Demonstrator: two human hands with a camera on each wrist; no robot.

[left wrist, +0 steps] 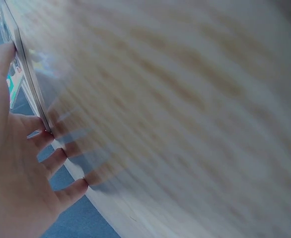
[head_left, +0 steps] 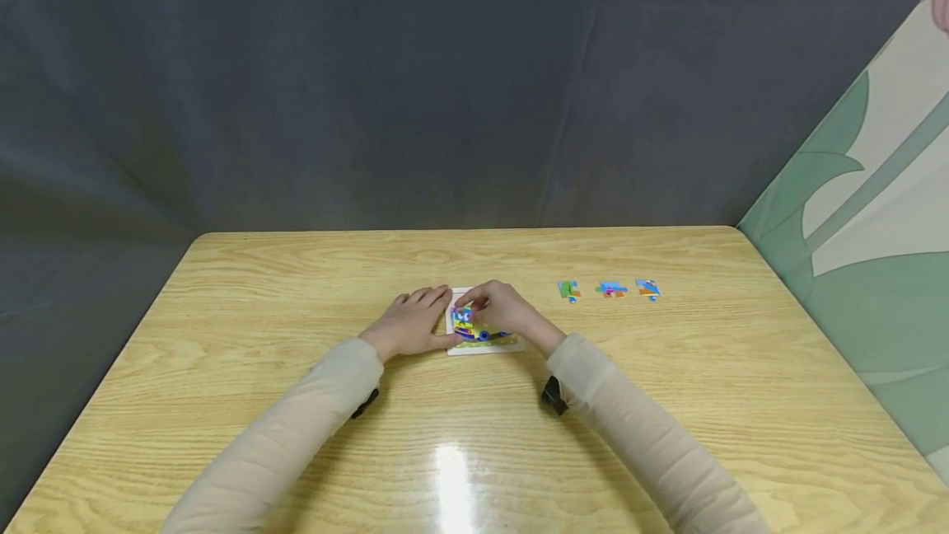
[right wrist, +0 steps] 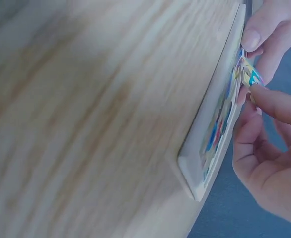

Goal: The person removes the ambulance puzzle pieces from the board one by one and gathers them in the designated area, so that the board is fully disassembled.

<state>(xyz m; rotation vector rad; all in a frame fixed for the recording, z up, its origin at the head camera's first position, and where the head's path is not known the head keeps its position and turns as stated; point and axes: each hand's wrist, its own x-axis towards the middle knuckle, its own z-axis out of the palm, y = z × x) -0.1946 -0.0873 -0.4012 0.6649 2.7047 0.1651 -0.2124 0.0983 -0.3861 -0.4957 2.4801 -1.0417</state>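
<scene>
White-rimmed, the puzzle tray (head_left: 485, 350) lies on the tabletop (head_left: 296, 278), left hand (head_left: 413, 325) spread against its edge; right hand (head_left: 506, 308) pinches a tilted piece (right wrist: 253, 76) over it (3 loose pieces (head_left: 611, 290) lie off right). Best align edges before pressing flat.

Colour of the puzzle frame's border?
White; the puzzle frame shows best in the head view.

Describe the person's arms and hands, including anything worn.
The left sleeve and right sleeve are long, pale beige and lightly creased, reaching the wrists. A small black object shows beneath each sleeve near the wrist. The left hand and right hand are bare, without gloves.
</scene>
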